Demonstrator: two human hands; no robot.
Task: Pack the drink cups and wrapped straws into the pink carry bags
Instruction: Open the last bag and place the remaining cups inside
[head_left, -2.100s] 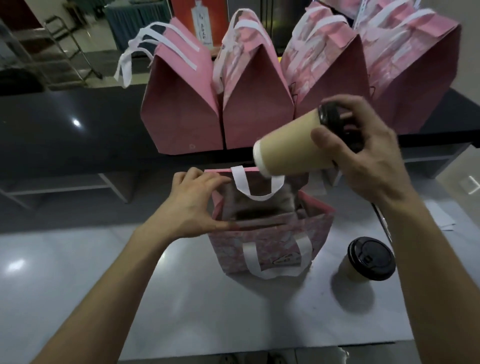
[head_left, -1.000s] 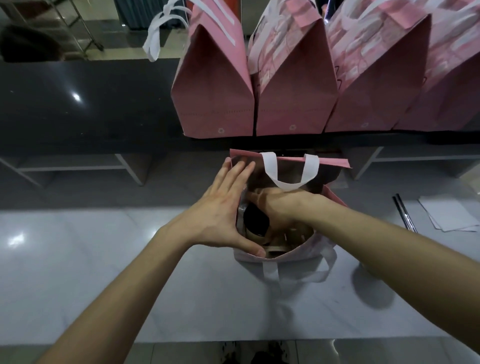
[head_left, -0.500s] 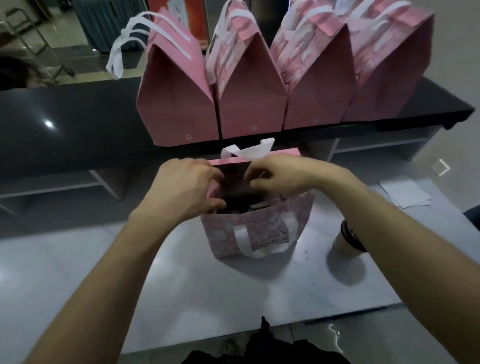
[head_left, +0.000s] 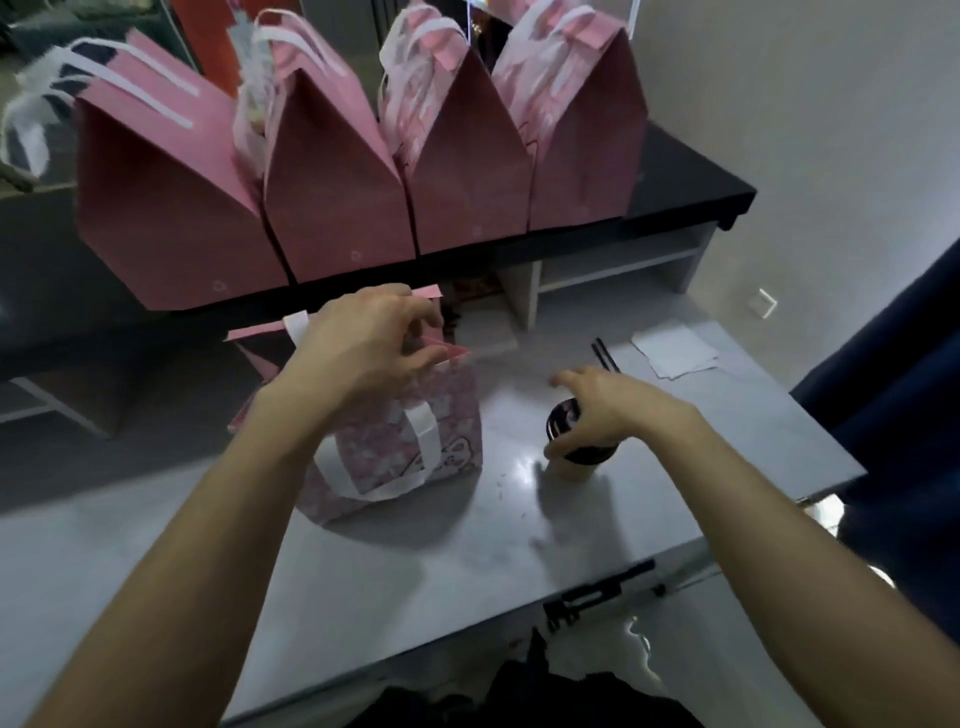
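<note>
An open pink carry bag (head_left: 395, 447) with white handles stands on the pale table (head_left: 415, 571). My left hand (head_left: 363, 343) pinches the bag's top rim from above and hides its opening. Right of the bag stands a tan drink cup (head_left: 570, 470) with a black lid. My right hand (head_left: 613, 410) arches over that lid with fingers spread, thumb at the lid's near edge. Two thin dark straws (head_left: 605, 356) lie on the table behind that hand. What is inside the bag is hidden.
Several closed pink bags (head_left: 337, 197) stand in a row on a raised black shelf (head_left: 685, 187) behind the table. White paper sheets (head_left: 675, 351) lie at the far right. A dark blue cloth (head_left: 893, 389) hangs at the right edge. A black object (head_left: 597, 592) lies below the table's front edge.
My right hand put the first cup into the bag, left the bag's opening and moved right onto the second cup. My left hand stayed at the bag's rim.
</note>
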